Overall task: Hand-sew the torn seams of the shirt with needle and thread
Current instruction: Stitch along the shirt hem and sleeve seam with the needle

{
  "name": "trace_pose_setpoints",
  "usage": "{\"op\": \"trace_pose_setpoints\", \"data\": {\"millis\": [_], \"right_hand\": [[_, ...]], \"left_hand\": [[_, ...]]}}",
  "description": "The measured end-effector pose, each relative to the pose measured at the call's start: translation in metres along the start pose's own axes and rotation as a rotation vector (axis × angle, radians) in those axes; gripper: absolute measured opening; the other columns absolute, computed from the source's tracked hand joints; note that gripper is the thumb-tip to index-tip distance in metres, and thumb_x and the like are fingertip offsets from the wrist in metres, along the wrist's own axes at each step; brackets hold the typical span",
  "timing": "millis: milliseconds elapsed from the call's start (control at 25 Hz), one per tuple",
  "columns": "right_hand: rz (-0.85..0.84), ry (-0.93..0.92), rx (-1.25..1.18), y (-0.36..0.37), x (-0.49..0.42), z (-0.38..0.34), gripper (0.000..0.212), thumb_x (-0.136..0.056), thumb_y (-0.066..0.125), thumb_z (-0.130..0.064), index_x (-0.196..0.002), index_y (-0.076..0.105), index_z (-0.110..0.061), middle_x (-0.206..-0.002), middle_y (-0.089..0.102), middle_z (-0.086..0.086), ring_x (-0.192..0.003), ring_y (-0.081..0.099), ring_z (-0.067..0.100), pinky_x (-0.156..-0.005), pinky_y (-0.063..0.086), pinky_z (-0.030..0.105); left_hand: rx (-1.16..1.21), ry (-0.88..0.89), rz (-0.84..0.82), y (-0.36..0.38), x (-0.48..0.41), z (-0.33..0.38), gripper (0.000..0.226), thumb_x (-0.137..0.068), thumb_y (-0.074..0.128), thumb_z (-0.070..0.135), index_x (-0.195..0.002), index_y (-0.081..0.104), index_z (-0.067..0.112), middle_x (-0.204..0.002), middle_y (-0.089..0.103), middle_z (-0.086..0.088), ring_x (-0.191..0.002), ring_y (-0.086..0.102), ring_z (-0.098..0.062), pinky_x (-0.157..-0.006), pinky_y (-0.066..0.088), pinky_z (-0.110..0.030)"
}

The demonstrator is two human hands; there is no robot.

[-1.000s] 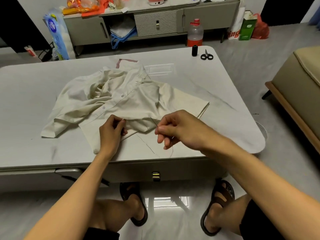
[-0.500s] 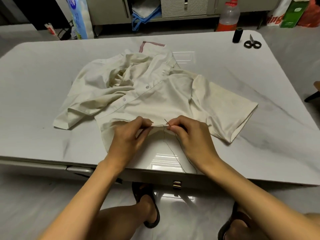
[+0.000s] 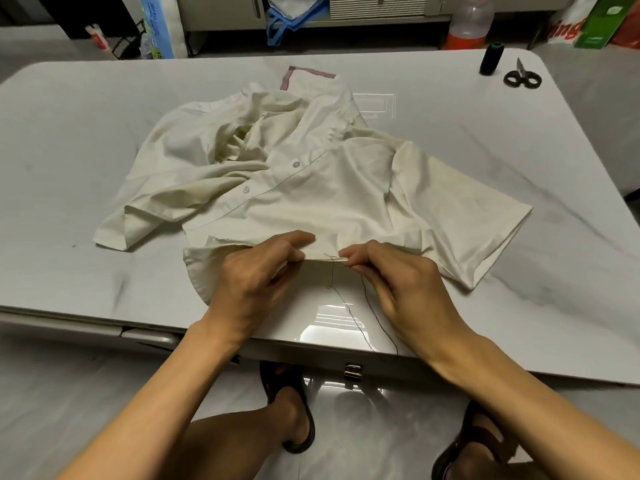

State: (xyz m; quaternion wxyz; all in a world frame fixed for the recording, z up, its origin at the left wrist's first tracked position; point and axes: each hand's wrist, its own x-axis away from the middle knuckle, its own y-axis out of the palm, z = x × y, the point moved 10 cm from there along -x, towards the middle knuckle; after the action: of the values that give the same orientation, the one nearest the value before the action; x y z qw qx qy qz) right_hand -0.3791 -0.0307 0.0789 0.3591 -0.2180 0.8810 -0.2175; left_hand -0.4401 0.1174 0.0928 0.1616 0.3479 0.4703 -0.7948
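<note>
Pinching the folded hem of the crumpled cream shirt point(image 3: 311, 195), the left hand point(image 3: 256, 282) is resting near the table's point(image 3: 519, 150) front edge. The right hand point(image 3: 398, 289) is nipping a thin pale needle point(image 3: 341, 259) at that hem, while dark thread point(image 3: 354, 317) is trailing in curves across the glossy white surface.

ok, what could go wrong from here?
1. The left hand pinches the shirt hem close beside the needle held by the right hand, so a prick seems possible.
2. Loose thread loops across the table and over its front edge. It could snag or knot when pulled.
3. The shirt lies bunched, so a stitch might catch an extra layer.
</note>
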Motion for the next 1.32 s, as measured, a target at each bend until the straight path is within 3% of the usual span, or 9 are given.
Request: {"op": "trace_pose_setpoints", "data": {"millis": [120, 320, 440, 680, 1320], "right_hand": [[-0.029, 0.018, 0.006, 0.002, 0.002, 0.002, 0.018, -0.097, 0.05, -0.019, -0.095, 0.064, -0.007, -0.092, 0.072, 0.004, -0.084, 0.07, 0.019, -0.071, 0.054, 0.037], [-0.019, 0.112, 0.001, -0.007, -0.007, 0.01, 0.016, -0.099, 0.048, -0.022, -0.097, 0.061, -0.013, -0.077, 0.067, -0.008, -0.063, 0.061, 0.005, -0.06, 0.052, 0.033], [-0.054, 0.04, 0.1, -0.004, -0.013, 0.002, 0.012, -0.096, 0.055, -0.019, -0.101, 0.064, -0.015, -0.077, 0.068, -0.01, -0.065, 0.061, 0.004, -0.061, 0.053, 0.036], [-0.173, -0.037, 0.129, 0.008, -0.013, 0.003, 0.018, -0.09, 0.059, -0.011, -0.105, 0.069, -0.016, -0.083, 0.072, -0.003, -0.076, 0.069, 0.019, -0.062, 0.055, 0.04], [-0.242, -0.056, 0.16, 0.018, -0.014, 0.002, 0.023, -0.085, 0.058, -0.005, -0.101, 0.072, -0.015, -0.078, 0.069, 0.0, -0.072, 0.067, 0.023, -0.058, 0.053, 0.04]], "left_hand": [[0.018, -0.026, -0.019, 0.001, -0.001, -0.002, 0.019, -0.084, 0.072, -0.006, -0.094, 0.064, 0.009, -0.096, 0.077, -0.006, -0.085, 0.069, -0.009, -0.077, 0.049, -0.006], [0.024, -0.011, -0.078, 0.006, -0.004, 0.002, 0.004, -0.087, 0.07, -0.004, -0.084, 0.071, -0.001, -0.104, 0.076, -0.003, -0.093, 0.07, -0.007, -0.069, 0.054, -0.021], [0.023, -0.005, -0.088, 0.005, -0.003, 0.003, 0.003, -0.087, 0.071, -0.003, -0.086, 0.072, -0.001, -0.108, 0.075, -0.002, -0.093, 0.071, -0.008, -0.073, 0.054, -0.017], [0.056, -0.012, -0.105, 0.005, -0.004, 0.002, 0.004, -0.086, 0.073, -0.005, -0.086, 0.071, -0.002, -0.11, 0.074, -0.003, -0.102, 0.069, -0.008, -0.082, 0.053, -0.014], [0.072, -0.027, -0.122, 0.004, -0.003, 0.001, 0.006, -0.085, 0.073, -0.004, -0.09, 0.072, -0.001, -0.108, 0.075, -0.004, -0.1, 0.071, -0.011, -0.078, 0.057, -0.024]]}}
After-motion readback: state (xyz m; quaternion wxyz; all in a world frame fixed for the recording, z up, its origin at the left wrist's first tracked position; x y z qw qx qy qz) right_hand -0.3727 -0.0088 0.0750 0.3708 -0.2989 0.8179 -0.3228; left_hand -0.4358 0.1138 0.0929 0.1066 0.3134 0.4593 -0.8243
